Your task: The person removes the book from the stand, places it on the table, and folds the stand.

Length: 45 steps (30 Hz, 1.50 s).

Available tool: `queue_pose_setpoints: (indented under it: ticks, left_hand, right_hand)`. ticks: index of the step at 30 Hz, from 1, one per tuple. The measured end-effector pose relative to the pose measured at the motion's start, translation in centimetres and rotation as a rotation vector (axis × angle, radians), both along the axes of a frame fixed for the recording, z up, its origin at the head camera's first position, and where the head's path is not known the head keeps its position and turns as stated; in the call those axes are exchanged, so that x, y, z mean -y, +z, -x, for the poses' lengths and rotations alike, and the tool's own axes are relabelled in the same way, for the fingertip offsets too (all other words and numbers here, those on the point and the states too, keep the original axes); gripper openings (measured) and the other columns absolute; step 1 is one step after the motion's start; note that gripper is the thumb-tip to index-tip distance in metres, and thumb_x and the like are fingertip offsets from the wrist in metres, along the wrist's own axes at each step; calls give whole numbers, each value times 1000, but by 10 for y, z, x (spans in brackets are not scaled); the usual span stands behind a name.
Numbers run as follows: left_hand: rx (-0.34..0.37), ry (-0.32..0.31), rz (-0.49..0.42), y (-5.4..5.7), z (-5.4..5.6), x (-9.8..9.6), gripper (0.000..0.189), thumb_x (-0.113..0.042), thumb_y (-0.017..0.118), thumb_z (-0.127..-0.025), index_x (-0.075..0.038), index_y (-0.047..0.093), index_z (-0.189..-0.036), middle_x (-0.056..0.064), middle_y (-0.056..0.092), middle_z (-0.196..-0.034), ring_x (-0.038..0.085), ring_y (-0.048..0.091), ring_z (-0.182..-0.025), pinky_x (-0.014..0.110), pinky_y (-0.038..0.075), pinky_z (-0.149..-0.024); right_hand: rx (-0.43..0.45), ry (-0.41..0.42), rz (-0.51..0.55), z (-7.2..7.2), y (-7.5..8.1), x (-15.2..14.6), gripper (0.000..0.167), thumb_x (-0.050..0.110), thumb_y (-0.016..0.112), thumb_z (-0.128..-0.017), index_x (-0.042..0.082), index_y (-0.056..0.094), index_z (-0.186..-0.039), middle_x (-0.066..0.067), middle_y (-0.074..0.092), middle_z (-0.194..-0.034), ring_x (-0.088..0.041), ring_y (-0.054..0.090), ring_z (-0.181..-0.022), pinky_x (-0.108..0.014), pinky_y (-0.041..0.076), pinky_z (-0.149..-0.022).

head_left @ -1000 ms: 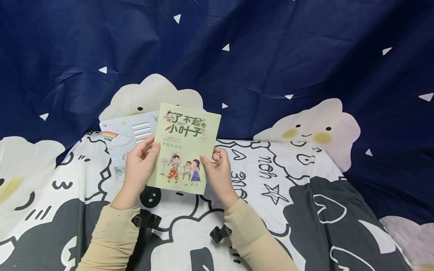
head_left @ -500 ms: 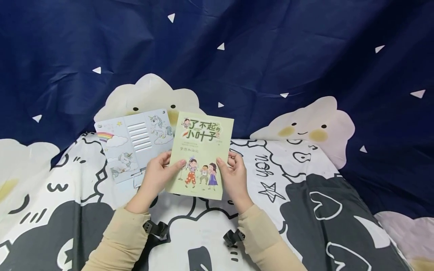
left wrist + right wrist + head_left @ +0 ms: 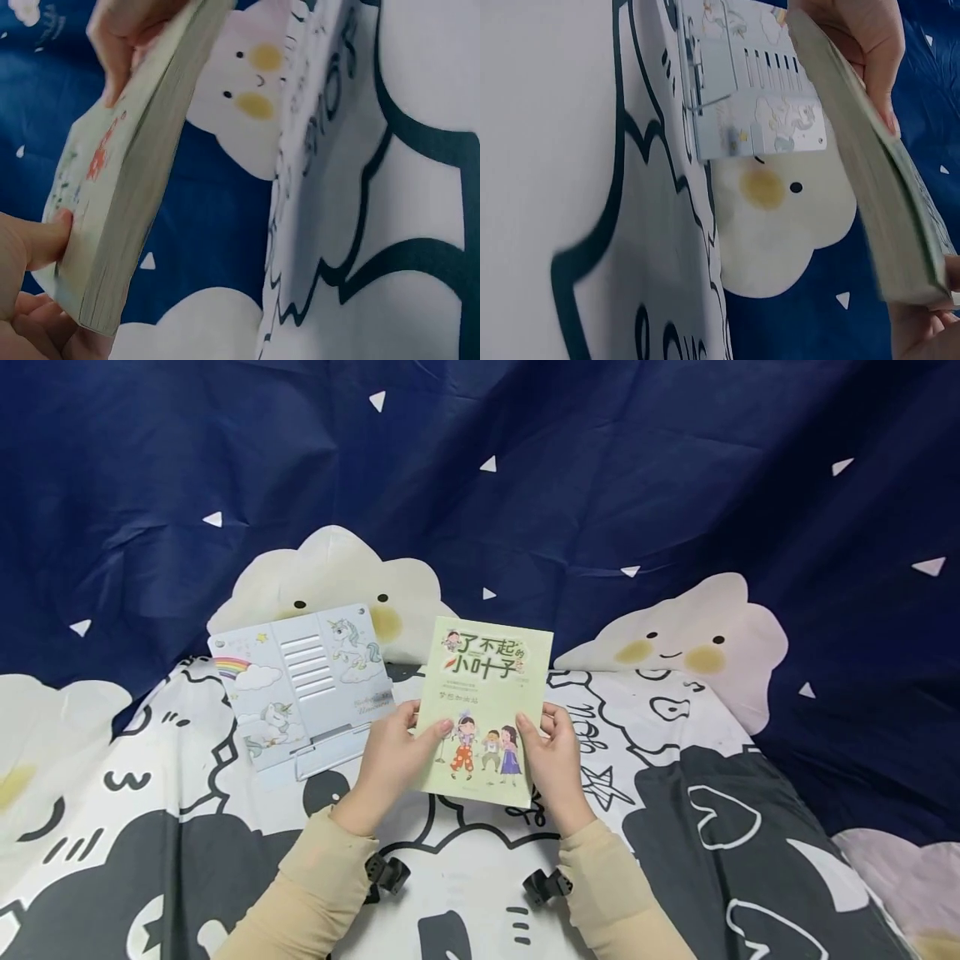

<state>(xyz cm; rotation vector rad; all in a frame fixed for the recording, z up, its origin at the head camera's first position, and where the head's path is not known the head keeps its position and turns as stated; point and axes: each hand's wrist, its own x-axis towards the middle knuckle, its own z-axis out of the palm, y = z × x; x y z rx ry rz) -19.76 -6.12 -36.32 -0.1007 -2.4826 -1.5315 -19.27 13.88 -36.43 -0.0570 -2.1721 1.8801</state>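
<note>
Between both hands is a pale green paperback book [image 3: 480,710], closed, its cover with cartoon children facing me. My left hand [image 3: 397,756] grips its left edge, thumb on the cover and fingers behind. On the opposite edge my right hand [image 3: 555,760] pinches it the same way. The left wrist view shows the thick page edges of the book [image 3: 135,180], held above the cloth. To the left, a light blue book stand [image 3: 300,685] with unicorns, a rainbow and slots leans back, with a wire holder at its lower edge. The right wrist view also shows the book stand [image 3: 750,82].
A black, white and grey patterned cloth [image 3: 465,893] covers the surface under the hands. Behind it hangs a dark blue curtain [image 3: 600,460] printed with white triangles and smiling clouds. A small black camera sits at each wrist [image 3: 386,872].
Both hands have carried the book to the right and slightly down, away from in front of the book stand. More of the stand and its wire holder now shows.
</note>
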Motion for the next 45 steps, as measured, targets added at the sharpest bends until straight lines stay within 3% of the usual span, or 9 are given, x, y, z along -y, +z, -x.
queue_pose_setpoints:
  ticks: [5, 9, 14, 18, 25, 33, 39, 45]
  left_hand:
    - [-27, 4, 88, 0, 2, -14, 50, -37, 74, -88, -5, 64, -125, 11, 76, -103, 25, 69, -91, 39, 53, -77]
    - [31, -30, 17, 1, 3, -28, 48, -38, 73, -88, -6, 65, -123, 8, 77, -99, 18, 69, -77, 33, 53, -68]
    - [116, -95, -123, -2, 4, -44, 51, -37, 73, -90, -5, 61, -127, 8, 76, -98, 12, 67, -63, 27, 55, -58]
    - [150, -153, -181, -6, 6, -54, 56, -31, 72, -91, -4, 56, -137, 11, 73, -106, 15, 71, -72, 27, 57, -60]
    - [194, -272, -204, -19, 10, -68, 65, -11, 74, -86, 2, 47, -144, 17, 65, -117, 20, 69, -83, 26, 57, -66]
    - [259, -279, -245, -31, 9, -88, 65, -8, 75, -84, 2, 49, -143, 18, 64, -123, 21, 71, -85, 26, 58, -65]
    - [276, -303, -184, -37, 4, -94, 60, -9, 71, -88, 0, 49, -143, 18, 63, -126, 14, 68, -77, 24, 55, -62]
    - [300, -371, -111, -44, -1, -96, 54, -10, 62, -94, -2, 47, -146, 12, 68, -105, 11, 57, -60, 20, 42, -50]
  right_hand:
    - [45, -16, 32, 1, 2, -14, 36, 8, 57, -100, -8, 45, -129, -30, 64, -116, 0, 66, -61, -19, 58, -60]
    - [63, -42, 34, 3, 7, -28, 37, 11, 57, -100, -8, 46, -131, -22, 68, -108, 0, 65, -61, -18, 57, -59]
    - [57, -69, 33, 4, 14, -43, 39, 14, 57, -101, -8, 49, -132, 2, 68, -87, -1, 64, -60, -17, 56, -56]
    - [51, -94, 21, 8, 15, -53, 41, 15, 59, -100, -8, 51, -133, 7, 66, -84, -1, 64, -60, -17, 54, -56]
    - [111, -149, -6, 19, 6, -75, 40, 19, 59, -100, -7, 54, -131, 11, 66, -82, 1, 62, -61, -15, 53, -57]
    - [217, -168, -45, 26, -6, -98, 47, 23, 58, -101, -6, 51, -137, 15, 63, -81, 2, 60, -65, -14, 51, -60]
    - [272, -144, -65, 31, -18, -109, 50, 26, 56, -102, -6, 47, -140, 11, 64, -84, 2, 60, -67, -15, 51, -62]
    - [330, -123, -81, 33, -27, -119, 55, 31, 54, -103, -4, 44, -144, 6, 62, -92, 2, 60, -70, -16, 53, -64]
